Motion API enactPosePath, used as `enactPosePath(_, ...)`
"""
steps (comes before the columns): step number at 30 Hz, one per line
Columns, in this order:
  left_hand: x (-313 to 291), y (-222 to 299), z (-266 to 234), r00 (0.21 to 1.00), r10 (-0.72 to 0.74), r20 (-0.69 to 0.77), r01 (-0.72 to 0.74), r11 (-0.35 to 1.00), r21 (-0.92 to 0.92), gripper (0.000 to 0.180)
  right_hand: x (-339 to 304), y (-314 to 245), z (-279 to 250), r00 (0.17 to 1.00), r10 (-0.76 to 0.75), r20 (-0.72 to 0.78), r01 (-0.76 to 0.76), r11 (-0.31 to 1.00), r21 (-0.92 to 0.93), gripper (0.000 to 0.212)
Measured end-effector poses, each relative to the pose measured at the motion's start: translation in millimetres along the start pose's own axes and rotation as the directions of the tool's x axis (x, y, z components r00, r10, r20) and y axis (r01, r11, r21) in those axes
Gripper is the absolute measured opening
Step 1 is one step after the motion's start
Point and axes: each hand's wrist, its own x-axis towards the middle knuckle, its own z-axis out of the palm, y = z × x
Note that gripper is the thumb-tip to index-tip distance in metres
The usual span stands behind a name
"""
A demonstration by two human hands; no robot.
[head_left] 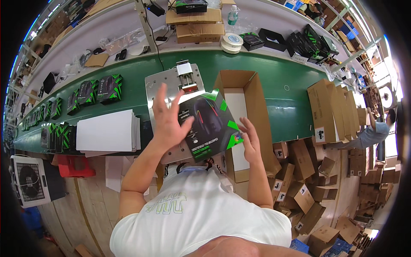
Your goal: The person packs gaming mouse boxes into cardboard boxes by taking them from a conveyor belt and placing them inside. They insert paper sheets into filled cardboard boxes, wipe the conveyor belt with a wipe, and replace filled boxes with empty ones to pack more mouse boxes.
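A black and green mouse box (209,124) with a printed computer mouse on its face lies turned at an angle over the metal plate of a small fixture (158,81). My left hand (169,122) is at the box's left edge, fingers spread and thumb reaching over its face. At the right edge is my right hand (250,141), its fingers stretched out close to the green corner; whether it bears any weight is unclear. A long open carton (261,115) with a white inner surface stands just right of the box, partly behind my right hand.
White sheets (105,132) are stacked on the green bench at left, near several similar boxes (110,89). Brown cartons (323,111) stand at right, with more heaped on the floor (299,162). A tape roll (231,43) sits on the back shelf. One person (376,132) is at far right.
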Motion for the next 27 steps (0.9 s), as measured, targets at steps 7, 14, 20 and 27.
enactPosePath(7, -64.0, 39.7, -17.0, 0.851, 0.249, 0.462, -0.235, 0.968, -0.088, 0.083, -7.2, -53.2, 19.6, 0.872, -0.177, 0.457, 0.382, 0.83, -0.407, 0.08)
enactPosePath(14, -40.7, 22.0, -7.5, 0.896, 0.202, 0.395, -0.269, 0.955, 0.123, 0.076, 47.5, -50.4, 32.4, 0.891, -0.093, 0.445, 0.338, 0.791, -0.511, 0.067)
enactPosePath(20, -5.6, -2.0, 5.5, 0.931, 0.207, 0.3, -0.254, 0.959, 0.125, 0.074, 89.7, -53.1, 49.7, 0.902, -0.133, 0.41, 0.33, 0.824, -0.46, 0.068)
enactPosePath(27, -50.0, 47.0, -0.5, 0.796, 0.408, 0.447, -0.491, 0.868, 0.081, 0.07, 32.9, -45.3, -5.7, 0.961, 0.106, 0.255, -0.168, 0.957, 0.235, 0.049)
